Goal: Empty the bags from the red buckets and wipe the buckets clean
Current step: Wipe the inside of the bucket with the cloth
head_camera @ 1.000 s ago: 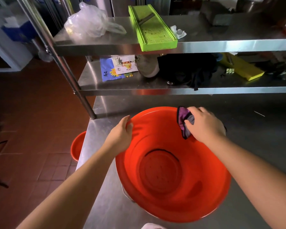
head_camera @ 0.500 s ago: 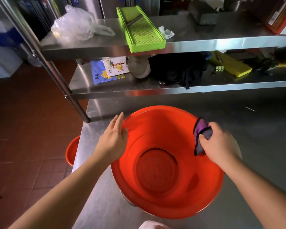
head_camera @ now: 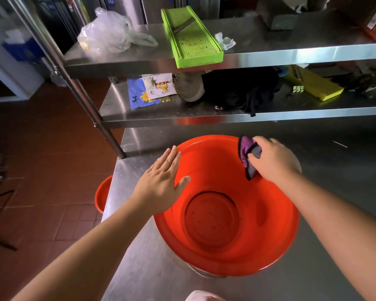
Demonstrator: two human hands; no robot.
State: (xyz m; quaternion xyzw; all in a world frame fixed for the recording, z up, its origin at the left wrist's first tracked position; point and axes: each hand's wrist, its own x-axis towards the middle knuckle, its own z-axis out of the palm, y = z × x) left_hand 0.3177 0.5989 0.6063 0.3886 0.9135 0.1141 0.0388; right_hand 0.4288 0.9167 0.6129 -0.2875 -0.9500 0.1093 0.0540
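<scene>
Head view: red bucket [head_camera: 226,213] standing open-side-up on steel table [head_camera: 139,268], near its left edge, empty inside, dark ring around the base. Left hand [head_camera: 161,183] laid flat and open on the bucket's left rim, fingers [head_camera: 169,157] spread and straight, thumb reaching inside the wall, gripping nothing. Right hand [head_camera: 271,159] closed around a bunched purple cloth [head_camera: 248,157], pressed to the inner wall at the far right rim; most of the cloth hidden under the palm, only a purple-and-grey fold with dark edging showing. Bucket's near right rim partly covered by the right forearm.

Second red bucket [head_camera: 101,196] down past the table's left edge, mostly hidden behind it, only a curved sliver visible. Pale rounded thing at the bottom edge cut off, not identifiable.

On the top shelf [head_camera: 291,55]: crumpled clear plastic bag [head_camera: 109,33] toward the left end, contents hard to make out, green slicer board [head_camera: 191,38] overhanging the front edge. On the lower shelf [head_camera: 226,120]: printed packets [head_camera: 150,90], a dark heap too shadowed to identify, yellow slicer [head_camera: 313,85] toward the right.
</scene>
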